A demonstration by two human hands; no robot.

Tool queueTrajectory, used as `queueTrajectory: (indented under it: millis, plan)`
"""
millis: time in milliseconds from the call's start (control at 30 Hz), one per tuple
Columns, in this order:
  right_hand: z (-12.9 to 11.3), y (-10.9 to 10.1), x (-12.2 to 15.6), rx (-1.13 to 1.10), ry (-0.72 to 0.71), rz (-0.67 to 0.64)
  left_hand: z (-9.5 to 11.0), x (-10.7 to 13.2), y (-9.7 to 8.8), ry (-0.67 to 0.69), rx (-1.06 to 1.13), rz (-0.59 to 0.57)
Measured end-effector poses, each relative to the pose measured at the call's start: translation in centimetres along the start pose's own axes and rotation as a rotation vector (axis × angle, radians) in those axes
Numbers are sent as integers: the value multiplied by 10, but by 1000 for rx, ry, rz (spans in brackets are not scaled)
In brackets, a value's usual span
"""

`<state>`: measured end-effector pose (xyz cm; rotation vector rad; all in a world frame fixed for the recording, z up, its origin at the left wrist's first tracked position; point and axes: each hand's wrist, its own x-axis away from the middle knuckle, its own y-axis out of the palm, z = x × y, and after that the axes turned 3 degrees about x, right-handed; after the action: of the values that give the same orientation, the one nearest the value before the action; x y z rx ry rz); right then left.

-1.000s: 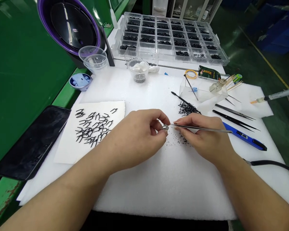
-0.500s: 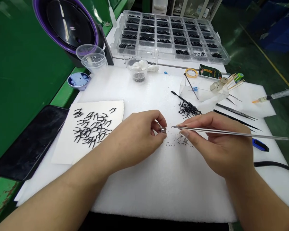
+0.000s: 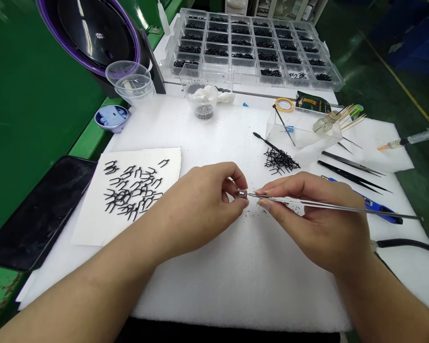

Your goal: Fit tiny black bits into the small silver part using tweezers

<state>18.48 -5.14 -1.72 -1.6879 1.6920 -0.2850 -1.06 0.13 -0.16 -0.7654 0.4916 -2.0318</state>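
Observation:
My left hand pinches a small silver metal piece between thumb and fingertips above the white foam mat. My right hand grips long silver tweezers, whose tips touch the metal piece. Tiny dark specks lie scattered on the mat just under the hands. A pile of small black bent parts sits just beyond my right hand. More black parts are spread over a white paper sheet to the left.
A clear compartment box of black parts stands at the back. Nearby are clear cups, a small bowl, a blue dish, a dark phone, spare tweezers, a blue pen tool, a syringe and a black cable.
The tweezers drew back to the right from the metal piece, then came in again and now touch it. My left hand has held the piece almost still.

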Motion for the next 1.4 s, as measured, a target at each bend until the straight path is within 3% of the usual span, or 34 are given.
queueTrajectory:
  millis: [800, 1100, 1400]
  plan:
    - [2, 0, 0, 58, -59, -36, 4, -2, -2, -35, -21, -33]
    - [-1, 0, 0, 146, -203, -27, 0, 0, 0, 34, 52, -44]
    - [-1, 0, 1, 169, -210, -1, 2, -4, 0, 1, 170, -90]
